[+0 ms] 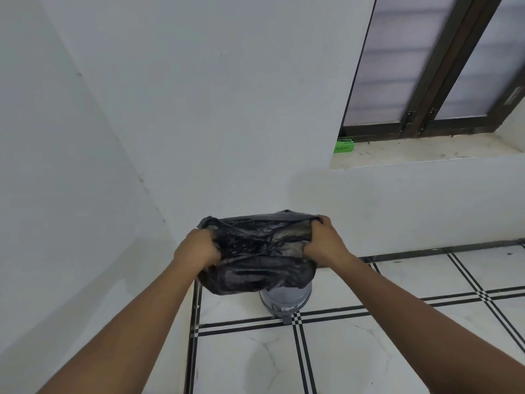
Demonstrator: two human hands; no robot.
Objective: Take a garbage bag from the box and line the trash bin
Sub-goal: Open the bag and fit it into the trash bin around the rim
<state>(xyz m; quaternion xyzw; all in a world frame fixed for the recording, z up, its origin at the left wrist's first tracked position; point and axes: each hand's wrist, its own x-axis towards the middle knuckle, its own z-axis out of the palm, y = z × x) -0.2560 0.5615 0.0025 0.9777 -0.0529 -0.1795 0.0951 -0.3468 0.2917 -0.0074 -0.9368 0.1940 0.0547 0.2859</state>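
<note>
Garbage bag (255,251) between both hands.

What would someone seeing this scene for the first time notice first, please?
The eye goes to the black garbage bag at centre, stretched open between the left hand and right hand above the grey trash bin on the tiled floor. Next, a small green box sits on the window ledge, upper right.

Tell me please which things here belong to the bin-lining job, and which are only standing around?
Belong to the job:
black garbage bag, held open by left hand and right hand
grey trash bin
green box on the sill

Only around:
window
tiled floor
</note>
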